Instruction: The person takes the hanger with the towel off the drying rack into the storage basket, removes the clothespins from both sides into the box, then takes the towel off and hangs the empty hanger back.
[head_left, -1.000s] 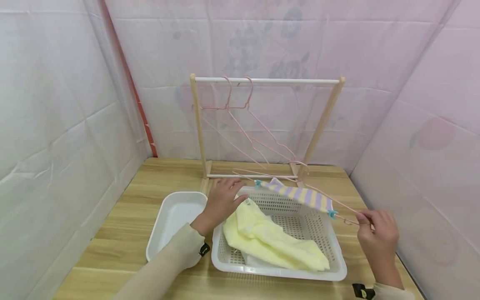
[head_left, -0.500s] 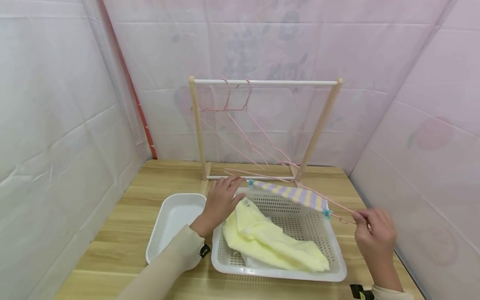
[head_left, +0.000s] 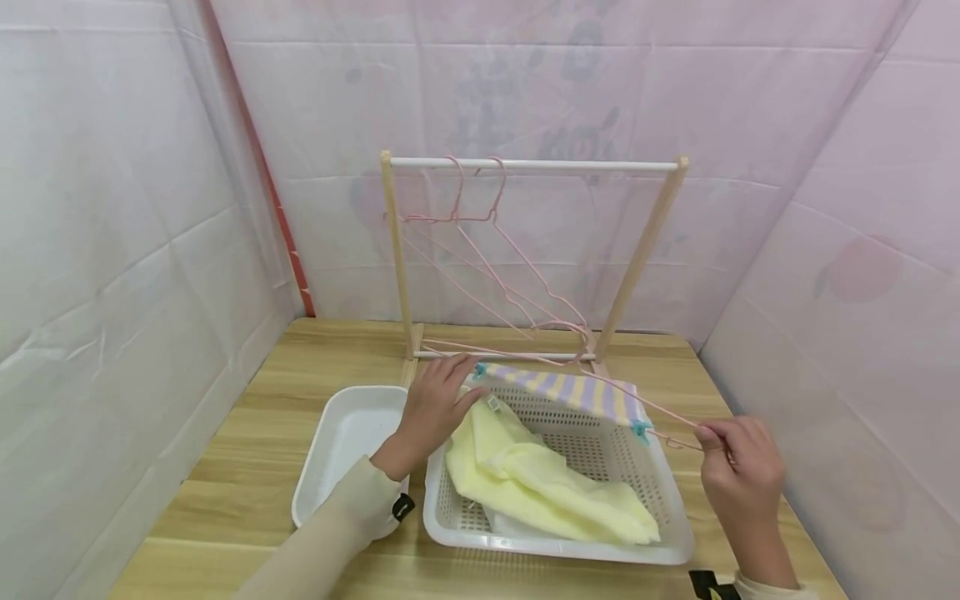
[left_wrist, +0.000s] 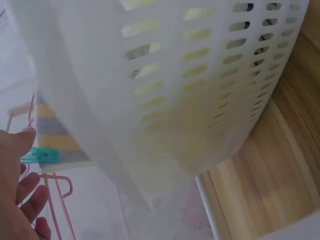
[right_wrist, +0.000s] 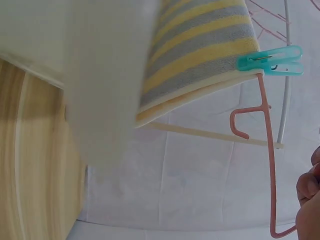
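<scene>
A striped yellow-and-purple towel (head_left: 562, 390) hangs from a pink wire hanger (right_wrist: 271, 160), held by a teal clothespin at each end. Over the right edge of the basket, my right hand (head_left: 742, 467) pinches the hanger's wire end. My left hand (head_left: 435, 404) is at the other end, its fingertips by the left clothespin (left_wrist: 37, 156). In the left wrist view its thumb and fingers stand apart on either side of that clothespin; contact is hard to tell. The right clothespin (right_wrist: 270, 61) grips the towel's near corner. Underneath, a yellow cloth (head_left: 540, 483) lies in the white basket (head_left: 558, 548).
A wooden rack with a white rail (head_left: 585, 165) stands behind the basket, two pink hangers (head_left: 495, 218) hooked on its left part. A white tray (head_left: 345, 433) sits left of the basket, partly behind my left forearm. Fabric walls enclose the wooden table (head_left: 247, 467).
My right hand has moved the hanger and towel leftward, so the left clothespin now comes close to my left fingertips. My left hand has shifted slightly left.
</scene>
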